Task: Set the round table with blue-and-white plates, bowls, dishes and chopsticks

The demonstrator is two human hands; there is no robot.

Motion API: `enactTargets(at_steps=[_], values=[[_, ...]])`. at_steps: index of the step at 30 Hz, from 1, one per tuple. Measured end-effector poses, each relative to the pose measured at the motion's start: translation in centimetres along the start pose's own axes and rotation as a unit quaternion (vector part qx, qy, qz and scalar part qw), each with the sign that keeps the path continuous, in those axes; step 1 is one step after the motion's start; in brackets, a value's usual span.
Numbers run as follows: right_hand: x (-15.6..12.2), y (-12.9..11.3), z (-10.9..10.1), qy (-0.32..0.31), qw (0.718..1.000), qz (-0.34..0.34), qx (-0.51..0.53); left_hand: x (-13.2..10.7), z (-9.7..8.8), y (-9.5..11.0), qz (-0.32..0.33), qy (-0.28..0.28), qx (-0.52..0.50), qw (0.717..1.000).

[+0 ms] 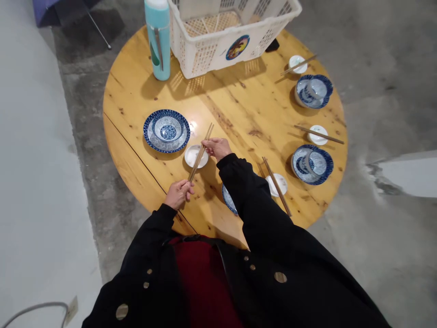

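Note:
A pair of wooden chopsticks (198, 159) lies slantwise over a small white dish (202, 160), held at both ends. My left hand (179, 193) pinches the near end, and my right hand (217, 148) pinches them closer to the far end. Whether the sticks touch the dish, I cannot tell. Just beyond my hands, to the left, a small blue-and-white bowl (167, 127) sits on a blue-rimmed plate (149, 140). Under my right forearm, another blue-rimmed plate (228, 199) is mostly hidden by the black sleeve.
On the round wooden table (218, 109) stand a white plastic basket (211, 57) and a turquoise flask (160, 45). Along the right side are blue-patterned dishes (326, 171) (302, 98) and several white dishes with chopsticks across them. A wall (41, 159) rises at the left.

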State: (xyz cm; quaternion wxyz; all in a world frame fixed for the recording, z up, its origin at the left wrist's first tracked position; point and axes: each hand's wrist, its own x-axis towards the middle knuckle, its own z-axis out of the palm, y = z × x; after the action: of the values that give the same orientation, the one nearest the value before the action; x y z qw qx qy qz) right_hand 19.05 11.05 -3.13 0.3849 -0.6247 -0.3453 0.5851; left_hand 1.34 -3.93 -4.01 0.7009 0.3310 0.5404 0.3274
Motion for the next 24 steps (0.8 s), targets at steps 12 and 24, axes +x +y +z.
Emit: enactTargets(at_steps=[12,24], values=[[3.2,2.8,0.0,-0.014,0.999,-0.034,-0.013,0.9,-0.5,-0.5,-0.025,0.022,0.002,0.999],[3.5,3.4,0.0,-0.014,0.999,-0.047,-0.013,1.1,-0.8,-0.3,-0.035,0.030,0.010,0.999]])
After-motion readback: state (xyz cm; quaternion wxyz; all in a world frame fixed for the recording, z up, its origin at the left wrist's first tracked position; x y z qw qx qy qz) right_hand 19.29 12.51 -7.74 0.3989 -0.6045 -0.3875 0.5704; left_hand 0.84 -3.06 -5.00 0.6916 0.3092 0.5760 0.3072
